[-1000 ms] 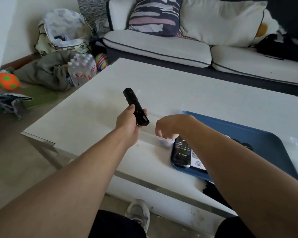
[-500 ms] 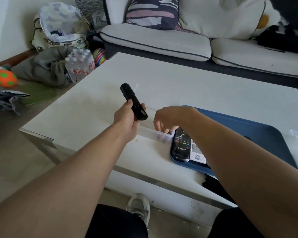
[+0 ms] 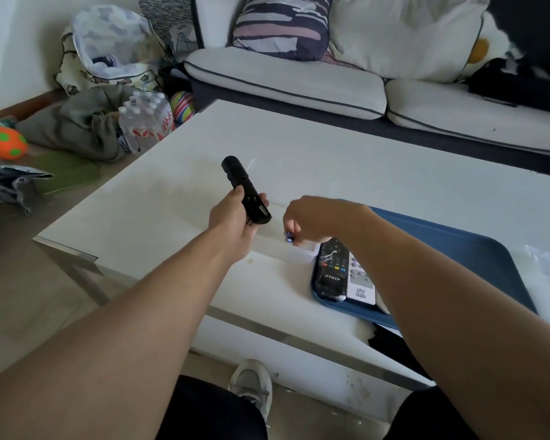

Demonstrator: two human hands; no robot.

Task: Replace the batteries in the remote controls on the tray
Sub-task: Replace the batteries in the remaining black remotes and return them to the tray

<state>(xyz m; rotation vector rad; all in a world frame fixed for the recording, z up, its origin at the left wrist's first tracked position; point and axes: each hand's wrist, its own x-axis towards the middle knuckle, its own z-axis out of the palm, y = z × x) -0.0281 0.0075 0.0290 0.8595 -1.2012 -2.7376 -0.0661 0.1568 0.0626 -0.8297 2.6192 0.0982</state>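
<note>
Black remote (image 3: pixel 246 192) held above the table (image 3: pixel 331 160) in the left hand (image 3: pixel 235 217) grip, right hand (image 3: pixel 308 222) pinching a small battery (image 3: pixel 289 239) over a clear box (image 3: pixel 302 250) beside the blue tray (image 3: pixel 458 249); battery-fetch step, insertion into the remote's compartment likely next.

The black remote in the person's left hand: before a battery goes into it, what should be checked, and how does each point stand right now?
1. Black remote held firmly: ok, the left hand grips its lower end.
2. Battery in hand: ok, the right hand pinches a small bluish battery in its fingers.
3. Battery cover off: cannot tell, that side is not shown.
4. Battery polarity: cannot tell, too small.
5. Other remotes in place: ok, a black one and a white one lie on the blue tray.
</note>
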